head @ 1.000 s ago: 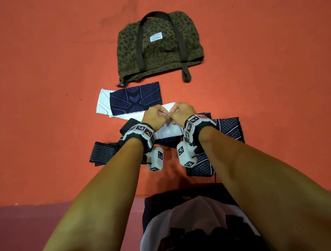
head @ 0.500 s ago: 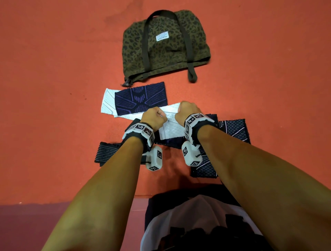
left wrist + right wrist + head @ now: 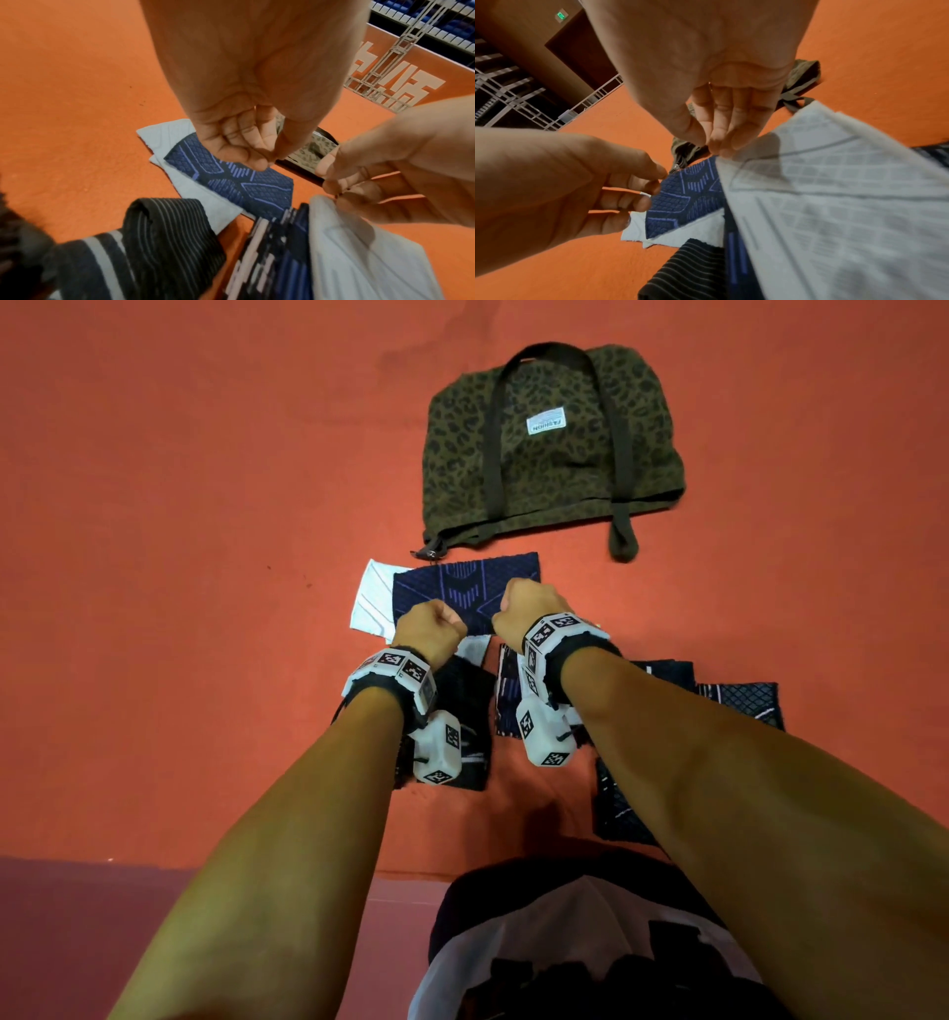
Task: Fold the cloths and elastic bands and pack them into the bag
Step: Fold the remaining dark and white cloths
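White quilted cloth (image 3: 834,192) hangs centre-right of the right-wrist frame, pinched at its corner by the right hand (image 3: 718,113). Left hand (image 3: 246,130) is curled, apparently holding nothing. Risk: w/ one corner held, cloth droops, fold goes skewed. Leopard-print fabric bag (image 3: 552,449) lies upper centre.

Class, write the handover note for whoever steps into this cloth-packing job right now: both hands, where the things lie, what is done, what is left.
Right hand: pinches a corner of the white cloth, lifted off the floor.
Left hand: fingers curled; whether its grip has the cloth is unclear.
Leopard-print bag: flat on the orange floor, beyond the cloths; nothing visibly packed.
Navy patterned cloth lies on another white cloth near the bag.
Black striped elastic band and more dark patterned cloths lie nearer the person.
Left: finish folding the white cloth, fold the rest, pack everything.
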A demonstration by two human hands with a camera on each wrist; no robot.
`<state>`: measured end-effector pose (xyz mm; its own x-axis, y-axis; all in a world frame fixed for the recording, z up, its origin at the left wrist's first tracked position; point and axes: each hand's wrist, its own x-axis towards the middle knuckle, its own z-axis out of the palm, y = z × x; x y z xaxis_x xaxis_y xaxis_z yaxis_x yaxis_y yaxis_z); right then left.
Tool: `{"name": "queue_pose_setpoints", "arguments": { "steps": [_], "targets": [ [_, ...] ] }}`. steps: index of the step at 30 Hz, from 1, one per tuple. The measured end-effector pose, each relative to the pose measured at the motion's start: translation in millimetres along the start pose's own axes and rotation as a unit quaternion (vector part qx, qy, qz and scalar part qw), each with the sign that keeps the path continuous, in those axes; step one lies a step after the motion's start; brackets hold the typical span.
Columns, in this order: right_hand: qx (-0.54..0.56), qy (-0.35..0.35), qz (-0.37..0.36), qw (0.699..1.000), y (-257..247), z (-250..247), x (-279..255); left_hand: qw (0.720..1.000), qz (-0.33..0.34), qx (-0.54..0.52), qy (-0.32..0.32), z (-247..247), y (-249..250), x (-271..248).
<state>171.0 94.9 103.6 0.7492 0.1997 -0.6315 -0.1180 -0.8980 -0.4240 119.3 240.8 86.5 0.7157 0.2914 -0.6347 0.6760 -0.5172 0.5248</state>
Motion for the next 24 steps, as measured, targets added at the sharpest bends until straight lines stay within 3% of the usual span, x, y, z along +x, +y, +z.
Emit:
{"name": "queue_pose_setpoints", "arguments": {
  "steps": [11,16,24],
  "targets": [
    [-0.041,-0.062,0.047,0.996,-32.1,19.0,54.3,0.998,-0.064,-0.023,0.009,-21.3,-33.4,59.9],
    [-0.040,-0.117,0.140,0.982,-29.8,28.1,76.6,0.996,-0.088,-0.003,0.014,-12.0,-47.5,82.1],
    [-0.032,-0.128,0.199,0.971,-30.8,27.3,97.1,0.992,-0.119,-0.009,0.034,-11.4,-58.5,108.3]
  ]
}}
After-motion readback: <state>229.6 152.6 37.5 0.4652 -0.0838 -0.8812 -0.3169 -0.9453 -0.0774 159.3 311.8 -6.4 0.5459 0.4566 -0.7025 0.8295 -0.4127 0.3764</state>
